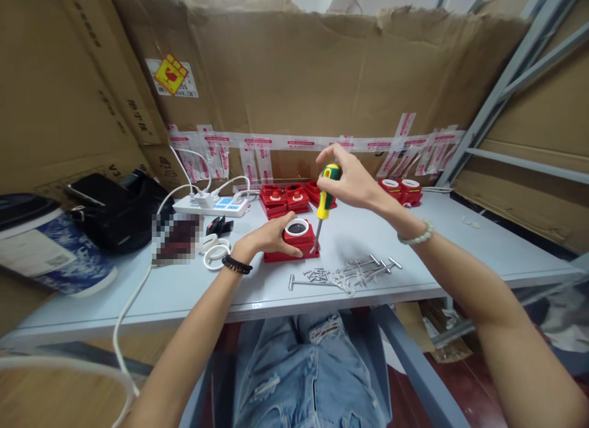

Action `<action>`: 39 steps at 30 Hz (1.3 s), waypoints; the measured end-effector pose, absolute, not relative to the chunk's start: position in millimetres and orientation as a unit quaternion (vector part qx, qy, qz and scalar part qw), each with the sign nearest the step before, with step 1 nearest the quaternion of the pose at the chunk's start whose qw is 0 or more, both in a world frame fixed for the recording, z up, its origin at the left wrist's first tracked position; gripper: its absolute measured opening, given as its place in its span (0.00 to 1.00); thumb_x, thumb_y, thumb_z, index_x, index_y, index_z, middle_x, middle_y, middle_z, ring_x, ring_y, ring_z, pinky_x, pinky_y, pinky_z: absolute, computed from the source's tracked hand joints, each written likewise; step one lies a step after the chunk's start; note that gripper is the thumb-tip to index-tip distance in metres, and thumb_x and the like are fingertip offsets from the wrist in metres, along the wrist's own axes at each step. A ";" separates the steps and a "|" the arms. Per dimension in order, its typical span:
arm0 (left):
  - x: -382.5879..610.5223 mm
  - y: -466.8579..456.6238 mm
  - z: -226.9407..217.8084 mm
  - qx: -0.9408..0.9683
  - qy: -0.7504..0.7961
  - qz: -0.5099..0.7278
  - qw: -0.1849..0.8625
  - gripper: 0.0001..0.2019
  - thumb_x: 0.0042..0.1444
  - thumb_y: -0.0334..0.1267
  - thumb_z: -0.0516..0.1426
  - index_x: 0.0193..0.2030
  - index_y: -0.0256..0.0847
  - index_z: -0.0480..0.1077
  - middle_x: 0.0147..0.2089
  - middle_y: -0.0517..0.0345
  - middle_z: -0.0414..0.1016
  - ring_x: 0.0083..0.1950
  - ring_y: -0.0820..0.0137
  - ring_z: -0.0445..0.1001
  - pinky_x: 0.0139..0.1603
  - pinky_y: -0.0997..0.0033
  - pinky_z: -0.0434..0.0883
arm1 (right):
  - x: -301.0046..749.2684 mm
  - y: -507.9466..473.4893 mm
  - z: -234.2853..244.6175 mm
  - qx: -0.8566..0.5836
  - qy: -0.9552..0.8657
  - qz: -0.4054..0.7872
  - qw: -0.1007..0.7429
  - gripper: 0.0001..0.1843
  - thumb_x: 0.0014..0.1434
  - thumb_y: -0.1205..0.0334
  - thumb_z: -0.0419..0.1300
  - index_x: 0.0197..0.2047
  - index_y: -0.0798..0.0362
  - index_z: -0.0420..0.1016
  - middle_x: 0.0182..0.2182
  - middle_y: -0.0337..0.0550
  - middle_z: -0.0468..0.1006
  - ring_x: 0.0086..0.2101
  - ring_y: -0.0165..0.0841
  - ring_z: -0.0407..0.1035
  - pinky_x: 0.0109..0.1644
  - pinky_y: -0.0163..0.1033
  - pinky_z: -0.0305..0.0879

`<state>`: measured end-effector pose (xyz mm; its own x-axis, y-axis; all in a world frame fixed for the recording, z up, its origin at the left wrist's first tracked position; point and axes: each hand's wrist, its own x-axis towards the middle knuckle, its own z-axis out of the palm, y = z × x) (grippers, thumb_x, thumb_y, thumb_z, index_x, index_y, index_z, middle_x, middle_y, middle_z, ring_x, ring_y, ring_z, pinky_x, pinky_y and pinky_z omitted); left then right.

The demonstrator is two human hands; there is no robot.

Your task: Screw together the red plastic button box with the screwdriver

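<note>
A red block with a white ring on top (298, 239) sits on the pale blue table (483, 244) in front of me. My left hand (269, 237) grips its left side, fingers wrapped round it. My right hand (350, 179) is closed on the top of a yellow and green screwdriver (324, 201), held upright with its tip at the block's right front corner. Several screws and long bolts (350, 271) lie on the table just right of the block.
More red blocks (285, 199) stand in a row at the back, two others (401, 190) further right. A white power strip (216, 205), white rings (216, 253), a black bag (119, 210) and a blue and white tub (46, 244) are at left. Taped cardboard walls surround the table.
</note>
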<state>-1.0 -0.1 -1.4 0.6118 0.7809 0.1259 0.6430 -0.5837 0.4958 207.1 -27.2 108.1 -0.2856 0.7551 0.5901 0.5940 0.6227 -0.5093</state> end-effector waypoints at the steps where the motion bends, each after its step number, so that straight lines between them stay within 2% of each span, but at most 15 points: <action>1: -0.9 -0.5 -1.0 0.872 0.409 0.168 0.208 0.43 0.38 0.54 0.66 0.59 0.37 0.59 0.61 0.40 0.65 0.59 0.51 0.66 0.58 0.56 0.64 | 207.8 -28.9 101.9 -0.426 -0.798 0.103 0.414 0.15 0.45 0.63 0.57 0.39 0.52 0.61 0.27 0.36 0.64 0.26 0.27 0.57 0.30 0.39 0.55; 7: -0.3 -1.5 -0.9 0.861 0.436 0.157 0.208 0.49 0.37 0.55 0.65 0.64 0.37 0.53 0.66 0.39 0.58 0.65 0.50 0.60 0.63 0.55 0.60 | 207.2 -37.7 75.0 -0.416 -0.807 0.130 0.398 0.18 0.46 0.64 0.56 0.42 0.51 0.59 0.26 0.33 0.65 0.25 0.27 0.57 0.30 0.38 0.55; 15: -0.7 0.3 -1.0 0.869 0.413 0.174 0.210 0.45 0.36 0.56 0.65 0.61 0.38 0.59 0.61 0.44 0.67 0.61 0.50 0.65 0.59 0.56 0.64 | 210.7 -43.5 85.3 -0.401 -0.785 0.103 0.462 0.18 0.46 0.65 0.56 0.42 0.51 0.59 0.28 0.34 0.67 0.25 0.27 0.59 0.32 0.39 0.58; 21: -0.9 -0.6 -0.8 0.868 0.423 0.163 0.203 0.46 0.37 0.56 0.64 0.62 0.36 0.56 0.64 0.41 0.62 0.63 0.50 0.63 0.61 0.57 0.61 | 213.2 -50.6 86.1 -0.386 -0.785 0.123 0.470 0.17 0.46 0.66 0.56 0.42 0.51 0.59 0.28 0.34 0.67 0.26 0.27 0.60 0.32 0.38 0.59; 23: -0.7 -0.8 -0.7 0.871 0.413 0.175 0.202 0.43 0.38 0.55 0.64 0.60 0.37 0.57 0.62 0.42 0.64 0.61 0.51 0.65 0.59 0.58 0.63 | 210.7 -54.8 78.1 -0.377 -0.796 0.145 0.451 0.16 0.47 0.66 0.56 0.41 0.51 0.59 0.28 0.35 0.68 0.26 0.27 0.61 0.32 0.38 0.59; 28: 1.4 1.0 -2.9 0.873 0.384 0.214 0.210 0.30 0.41 0.50 0.64 0.49 0.39 0.61 0.48 0.51 0.73 0.47 0.58 0.72 0.47 0.61 0.69 | 203.1 -61.8 54.7 -0.368 -0.814 0.191 0.406 0.17 0.46 0.66 0.57 0.41 0.51 0.60 0.31 0.37 0.70 0.29 0.29 0.63 0.34 0.39 0.61; 32: 6.5 0.2 -4.1 0.863 0.396 0.239 0.202 0.28 0.42 0.51 0.64 0.46 0.40 0.62 0.45 0.53 0.73 0.44 0.59 0.73 0.44 0.61 0.70 | 204.4 -62.6 56.1 -0.358 -0.810 0.186 0.424 0.17 0.47 0.67 0.57 0.42 0.51 0.60 0.31 0.36 0.69 0.29 0.29 0.64 0.35 0.39 0.62; 35: 5.7 -2.2 -3.2 0.860 0.383 0.269 0.205 0.32 0.43 0.52 0.64 0.52 0.40 0.60 0.51 0.50 0.71 0.49 0.59 0.72 0.49 0.60 0.69 | 210.1 -62.0 69.1 -0.353 -0.781 0.148 0.494 0.17 0.50 0.65 0.57 0.44 0.50 0.59 0.31 0.37 0.69 0.31 0.30 0.66 0.36 0.40 0.64; 37: -1.8 -4.0 -2.2 0.854 0.379 0.284 0.217 0.36 0.43 0.52 0.64 0.56 0.42 0.57 0.58 0.48 0.65 0.55 0.59 0.68 0.55 0.59 0.66 | 214.9 -59.9 78.4 -0.361 -0.750 0.114 0.543 0.16 0.52 0.62 0.57 0.44 0.49 0.58 0.32 0.38 0.69 0.33 0.31 0.67 0.37 0.41 0.65; 39: -14.5 -5.9 -1.5 0.850 0.384 0.268 0.242 0.37 0.45 0.52 0.64 0.58 0.44 0.56 0.61 0.47 0.62 0.58 0.59 0.67 0.56 0.59 0.66 | 220.1 -55.9 84.8 -0.370 -0.724 0.084 0.576 0.16 0.53 0.60 0.57 0.44 0.48 0.58 0.33 0.38 0.69 0.34 0.32 0.67 0.38 0.42 0.65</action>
<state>-14.5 -5.9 -1.5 0.5613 0.7826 0.2693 0.5234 -0.5877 0.6170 220.1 -55.9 84.8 -0.0635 0.6332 0.7714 0.4388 0.7119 -0.5483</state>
